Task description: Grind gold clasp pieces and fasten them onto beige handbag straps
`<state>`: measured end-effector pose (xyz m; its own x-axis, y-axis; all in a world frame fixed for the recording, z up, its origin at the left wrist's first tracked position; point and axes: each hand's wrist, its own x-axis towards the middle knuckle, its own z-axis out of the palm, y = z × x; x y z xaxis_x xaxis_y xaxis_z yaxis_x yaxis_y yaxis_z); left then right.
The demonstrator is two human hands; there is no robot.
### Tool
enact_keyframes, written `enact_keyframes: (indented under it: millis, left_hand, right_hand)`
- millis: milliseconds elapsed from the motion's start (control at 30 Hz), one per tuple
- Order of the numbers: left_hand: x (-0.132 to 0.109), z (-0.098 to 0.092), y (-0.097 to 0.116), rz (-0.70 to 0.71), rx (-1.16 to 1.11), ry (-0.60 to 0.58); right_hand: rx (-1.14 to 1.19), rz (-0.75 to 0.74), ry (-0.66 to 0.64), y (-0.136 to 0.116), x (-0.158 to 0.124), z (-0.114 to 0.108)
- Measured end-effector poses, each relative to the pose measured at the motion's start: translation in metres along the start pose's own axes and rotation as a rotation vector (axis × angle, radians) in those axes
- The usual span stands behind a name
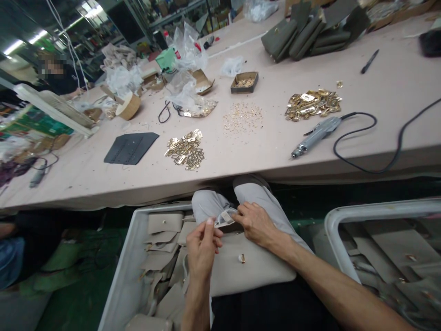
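A beige bag (253,273) lies across my lap, with a small gold clasp (242,259) on its front. At the bag's far edge, a whitish lining with a small pale tag (226,217) shows between my hands. My left hand (203,246) is closed, its thumb and finger pinched at the left end of that edge; the exact spot under the fingertips is hard to see. Bent over the same edge from the right, my right hand (254,223) has its fingers curled and gripping the bag near the tag.
A white bin (119,266) of beige bags stands left, another bin (330,216) right. On the table lie gold hardware piles (186,149) (313,105), an electric screwdriver (315,137) with cord, a dark leather piece (131,148), a box of small parts (244,82) and dark bags (310,34). A person (57,76) sits far left.
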<state>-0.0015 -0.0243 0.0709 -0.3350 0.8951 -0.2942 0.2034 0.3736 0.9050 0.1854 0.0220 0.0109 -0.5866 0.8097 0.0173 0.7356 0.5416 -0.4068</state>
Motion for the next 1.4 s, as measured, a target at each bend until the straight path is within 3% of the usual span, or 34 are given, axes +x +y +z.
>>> enact_keyframes:
  millis: [100, 233, 500, 767, 1233, 1400]
  left_hand:
    - [0.008, 0.021, 0.007, -0.233, -0.274, -0.187]
    - [0.014, 0.034, 0.007, -0.401, -0.445, -0.247]
    - [0.009, 0.042, -0.014, -0.186, -0.495, -0.205]
    - [0.003, 0.050, -0.026, -0.021, -0.308, -0.137]
    - [0.013, 0.049, -0.022, -0.076, -0.273, -0.170]
    - [0.014, 0.045, -0.020, -0.048, -0.099, -0.148]
  right_hand:
    - [0.000, -0.019, 0.020, 0.003, -0.001, 0.004]
    - [0.027, -0.014, 0.067, 0.007, -0.002, 0.008]
    - [0.045, -0.009, 0.092, 0.018, 0.005, 0.017]
    - [0.085, -0.008, 0.068, 0.021, 0.006, 0.017]
    - [0.121, 0.011, 0.105, 0.023, 0.005, 0.026]
    - [0.112, 0.013, 0.108, 0.024, 0.005, 0.026]
